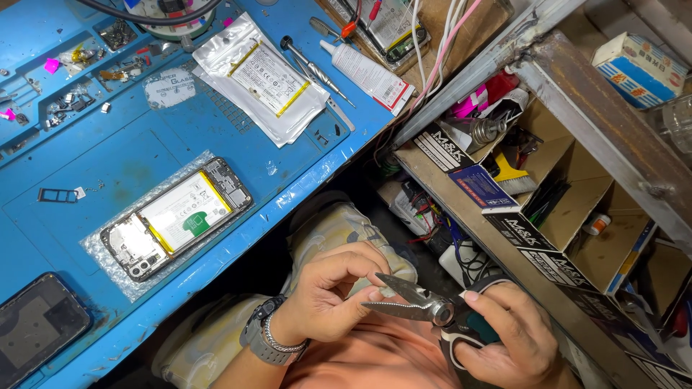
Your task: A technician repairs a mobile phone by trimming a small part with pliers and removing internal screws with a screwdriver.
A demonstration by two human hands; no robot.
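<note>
Table [108, 155]: blue work surface, up and left of the fingers, littered with small parts along its far edge.
Shelf [577, 151]: open cardboard compartments to the right of the fingers, holding a yellow-handled brush, cables and a small bottle.
Opened phone [176, 218]: lies on a clear bubble-wrap sheet, up and left of the fingers; back cover off, white battery with a green patch showing.
Battery packet [263, 78]: clear pouch with a white, yellow-edged battery inside, far above the fingers on the table.
Dark phone [40, 328]: face-down slab at the table's near left corner, well left of the fingers.
Striped box [638, 68]: white carton with blue and orange print, upper right, well apart from the fingers.
Glue tube [367, 74]: white tube with a printed label, lying slantwise near the table's far right edge.
Scissors [422, 308]: held low over the lap; short steel blades parted and pointing left, one edge serrated, dark and teal handles.
Right hand [508, 342]: fingers curled tight through the scissors' handles, thumb on top.
Left hand [324, 292]: wrist with watch and bracelet; fingers bent, thumb and forefinger pinched at the blade tips on something too small to tell.
</note>
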